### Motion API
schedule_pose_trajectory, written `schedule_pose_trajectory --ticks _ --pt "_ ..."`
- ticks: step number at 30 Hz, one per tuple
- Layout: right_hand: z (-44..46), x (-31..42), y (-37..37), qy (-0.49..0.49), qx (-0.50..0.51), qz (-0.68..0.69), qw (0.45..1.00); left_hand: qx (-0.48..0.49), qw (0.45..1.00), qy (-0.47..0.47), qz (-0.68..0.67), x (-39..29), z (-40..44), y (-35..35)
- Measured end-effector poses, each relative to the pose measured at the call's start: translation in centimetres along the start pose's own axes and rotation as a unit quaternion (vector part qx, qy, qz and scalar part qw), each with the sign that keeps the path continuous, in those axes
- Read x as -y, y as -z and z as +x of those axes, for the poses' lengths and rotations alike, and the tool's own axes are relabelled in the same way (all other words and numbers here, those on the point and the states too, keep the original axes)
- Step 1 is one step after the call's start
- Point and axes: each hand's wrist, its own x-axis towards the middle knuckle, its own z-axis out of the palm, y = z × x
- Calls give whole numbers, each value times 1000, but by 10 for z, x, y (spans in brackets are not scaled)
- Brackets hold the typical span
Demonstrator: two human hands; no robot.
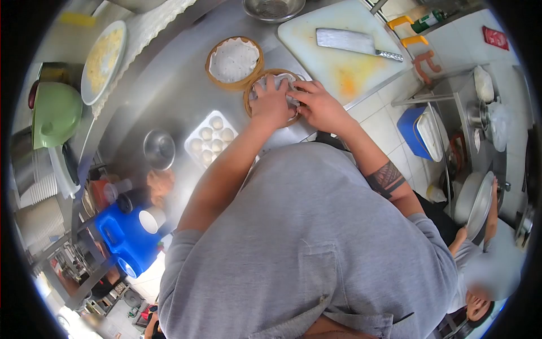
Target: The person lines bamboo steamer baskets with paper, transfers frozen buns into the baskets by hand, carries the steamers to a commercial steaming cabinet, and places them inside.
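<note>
My left hand (pixel 271 104) lies over a round bamboo steamer basket (pixel 247 104), fingers spread and pressed down on the white paper liner (pixel 292 79) inside it. At the basket's right rim, my right hand (pixel 320 106) has its fingers bent and apart, their tips touching the liner's edge. Much of this liner is hidden under both hands. Touching this basket at the upper left is a second bamboo steamer basket (pixel 227 85), lined with perforated white paper (pixel 234 60).
On the steel counter (pixel 186 73) stand a white tray (pixel 193 134) of round pale balls and a metal bowl (pixel 159 149). A cleaver (pixel 345 40) rests on the white cutting board (pixel 293 29). Another person (pixel 471 254) holds a large pan (pixel 480 203) at the lower right.
</note>
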Motion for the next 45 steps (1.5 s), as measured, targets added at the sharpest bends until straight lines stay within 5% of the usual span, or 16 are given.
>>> schedule_pose_trajectory --ticks 5,10,21,24,25,27,29,32,34,35,36,39,40,41,43,45 --pt "-3 1 -3 -18 -16 -3 1000 -18 999 -29 7 12 -10 7" --pt "5 -15 -8 76 27 -47 996 -31 993 -78 -77 27 0 -22" --pt "3 -6 -23 75 -5 -51 996 20 999 -4 -30 20 -9 8" --pt "6 18 -13 57 -61 -35 996 -157 979 -35 -126 43 -36 14" --pt "6 31 -9 8 -9 78 997 -235 958 -15 -162 61 -54 14" --pt "6 51 -14 -46 49 193 979 -299 937 97 -155 107 -99 12" --pt "11 71 -27 -88 302 214 925 -297 929 197 -103 165 -146 -18" --pt "21 82 -71 -83 437 123 887 -190 912 337 -135 189 -203 -57" --pt "17 87 -99 -83 418 136 894 -94 889 334 -298 198 -223 -84" --pt "17 90 -111 -86 391 151 904 -178 888 305 -296 194 -228 -102" --pt "23 102 -117 -192 414 207 865 -218 869 312 -317 191 -229 -109" --pt "13 95 -144 -176 322 355 860 -294 812 327 -384 183 -231 -116" --pt "11 100 -142 -266 311 439 800 -328 776 331 -426 179 -233 -115" --pt "9 105 -141 -269 315 434 800 -328 772 334 -431 178 -236 -117" --pt "8 115 -138 -315 253 625 669 -358 751 303 -465 178 -238 -120" --pt "8 117 -134 -311 280 641 643 -359 732 301 -494 177 -236 -120"
